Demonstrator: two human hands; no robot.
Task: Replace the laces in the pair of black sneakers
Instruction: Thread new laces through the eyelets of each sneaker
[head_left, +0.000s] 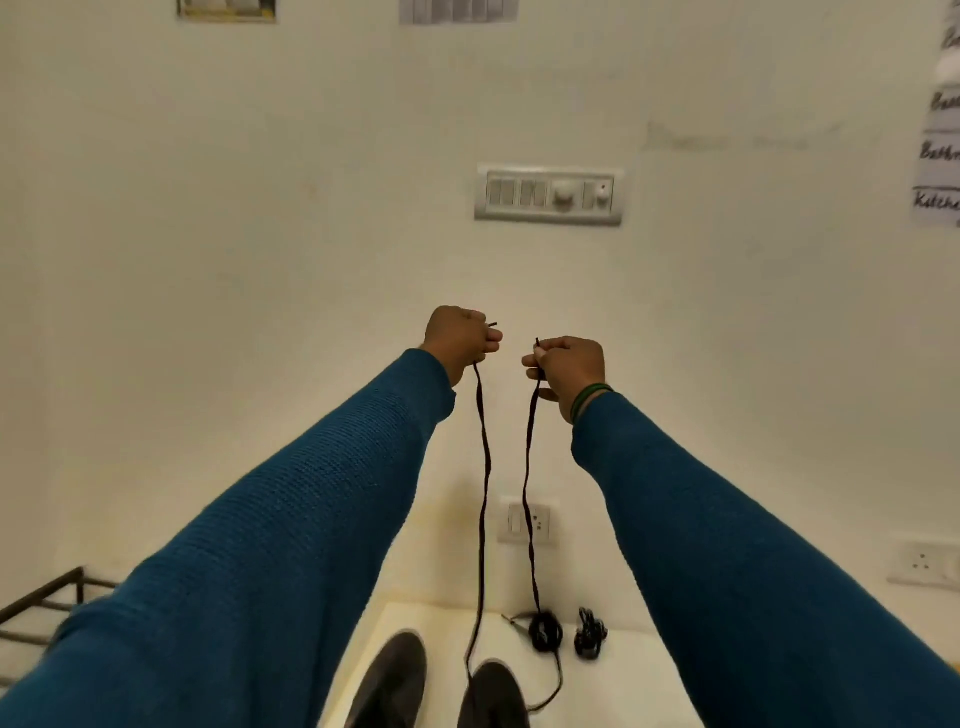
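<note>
A: At the centre, in front of the wall, what is the black lace (486, 467) doing?

B: It hangs in two long strands from the raised hands. The left hand (460, 338) is clenched around one end, and the tip sticks out beside the thumb. The right hand (569, 369) pinches the other end between thumb and fingers, with the tip pointing up.

A: Where do the strands go lower down?

B: The left strand falls to the right sneaker (493, 696) and meets its upper edge. The right strand falls to a coiled black bundle (545, 631) on the white surface (613, 696). I cannot tell if it touches the bundle or only passes it.

A: What else is on the surface?

B: The left sneaker (389, 680) stands just beside the right one. Only part of each shows at the bottom edge. A second black bundle (589, 634) lies near the first, on its right.

A: And around them?

B: Both arms wear blue knitted sleeves (311, 519), and green bangles (589, 400) sit at the right wrist. On the wall, a switch panel (548, 195) is above the hands and a socket (543, 525) is behind the right strand. A dark metal rack (41, 603) shows at the far left.
</note>
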